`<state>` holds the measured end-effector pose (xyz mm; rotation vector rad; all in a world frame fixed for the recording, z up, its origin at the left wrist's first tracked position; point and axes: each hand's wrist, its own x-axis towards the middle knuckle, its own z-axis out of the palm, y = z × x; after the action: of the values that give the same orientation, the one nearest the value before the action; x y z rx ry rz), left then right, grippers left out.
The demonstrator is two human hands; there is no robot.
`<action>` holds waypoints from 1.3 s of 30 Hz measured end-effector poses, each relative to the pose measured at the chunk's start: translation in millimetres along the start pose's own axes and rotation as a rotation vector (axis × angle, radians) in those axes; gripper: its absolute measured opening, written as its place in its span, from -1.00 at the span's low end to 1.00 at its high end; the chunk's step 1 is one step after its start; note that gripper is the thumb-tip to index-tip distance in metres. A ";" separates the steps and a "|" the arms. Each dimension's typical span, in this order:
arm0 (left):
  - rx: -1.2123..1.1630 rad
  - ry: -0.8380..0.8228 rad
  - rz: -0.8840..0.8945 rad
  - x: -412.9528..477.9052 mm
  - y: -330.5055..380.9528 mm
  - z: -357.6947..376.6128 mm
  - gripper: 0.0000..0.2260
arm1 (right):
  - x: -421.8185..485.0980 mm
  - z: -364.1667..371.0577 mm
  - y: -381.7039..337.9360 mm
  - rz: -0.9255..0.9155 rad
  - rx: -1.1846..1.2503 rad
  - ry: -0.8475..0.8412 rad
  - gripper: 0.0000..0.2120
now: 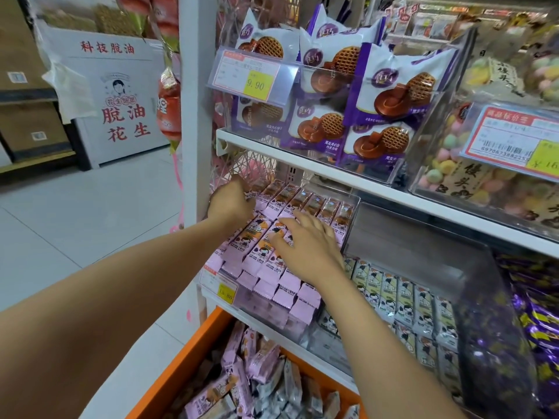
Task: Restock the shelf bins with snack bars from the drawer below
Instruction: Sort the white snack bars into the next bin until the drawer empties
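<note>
Snack bars (pixel 248 249) in pink wrappers are being squared into tidy rows in the clear bin (pixel 260 306) on the lower shelf, just above the open orange drawer (pixel 193 352), where loose bars (pixel 242 367) of the same kind are lying in a heap. The bin is being filled close to its top, with the front row overhanging the front wall. The right hand (pixel 308 240) is being held flat, fingers straight and spread, on the front row, so the bars are being pressed level rather than gripped. The left hand (pixel 231 204) is being held at the back left corner with its fingers curled down over the far row; whether a bar is being pinched there cannot be told. The step in hand is judged to be the settling of the rows, late in the filling of this bin. For the next move, a lift of both hands and a reach down to the drawer are probably being called for, with pink bars being picked out from the grey-wrapped ones mixed among them.
</note>
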<state>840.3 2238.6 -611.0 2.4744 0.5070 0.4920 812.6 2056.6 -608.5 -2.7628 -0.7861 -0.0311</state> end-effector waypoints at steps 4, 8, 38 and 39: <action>0.066 -0.071 0.060 1.9 -1.7 -0.5 -0.68 | 0.4 0.4 0.5 -0.001 -0.002 0.003 -0.48; 0.183 -0.125 0.081 4.7 -2.1 0.0 -0.61 | 0.5 1.5 0.8 -0.003 0.004 0.011 -0.49; -0.052 -0.057 1.017 -185.9 -32.7 -15.1 -0.86 | -174.8 44.4 -13.8 0.174 0.623 0.452 -0.84; -0.045 -0.108 1.022 -195.3 -41.5 -5.4 -0.88 | -185.9 57.5 -9.6 0.194 0.621 0.416 -0.83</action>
<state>659.5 2184.8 -676.7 2.5362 -0.8595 0.7136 646.1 1983.9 -678.9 -2.1224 -0.3363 -0.2664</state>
